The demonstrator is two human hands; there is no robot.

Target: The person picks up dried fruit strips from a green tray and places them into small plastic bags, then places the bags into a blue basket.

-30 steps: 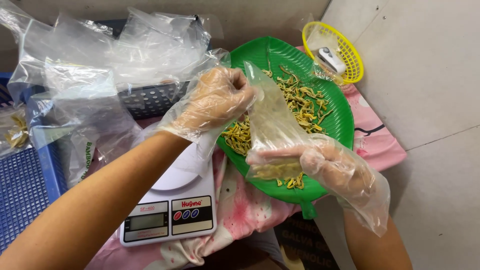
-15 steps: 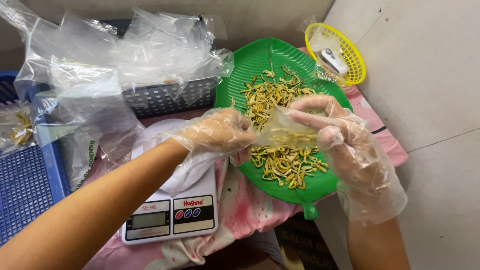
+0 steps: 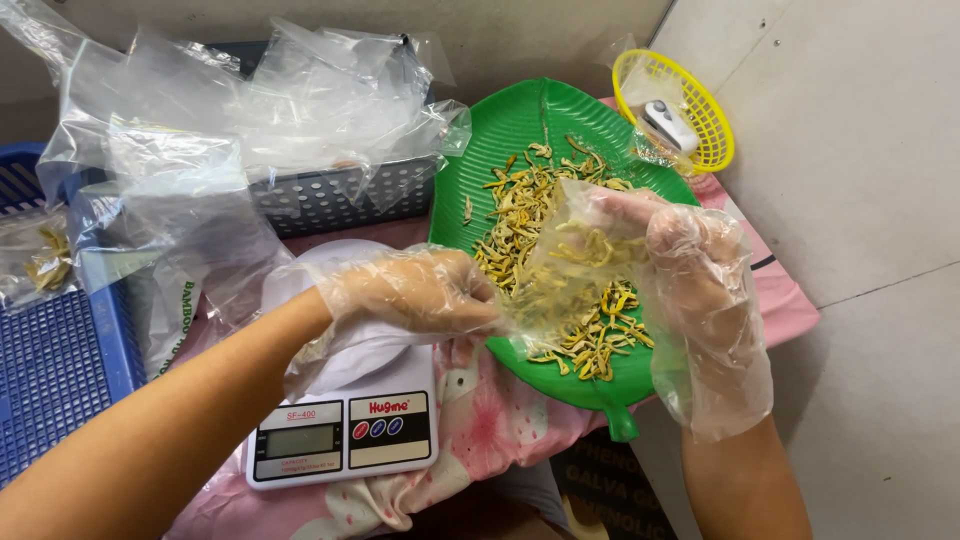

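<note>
both gloved hands, left hand (image 3: 415, 295) and right hand (image 3: 690, 265), pinch a clear bag (image 3: 565, 270) of yellow strips over the green tray (image 3: 520, 120) at the worktop's right edge, beside a grey wall (image 3: 850, 150); a scale (image 3: 345, 430) sits at the front edge.

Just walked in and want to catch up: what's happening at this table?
A person in thin clear gloves holds a small clear bag open over a green leaf-shaped tray of yellow dried strips. The left hand grips the bag's edge; the right hand is at its mouth, and some strips are inside. A white kitchen scale sits beside the tray.
</note>
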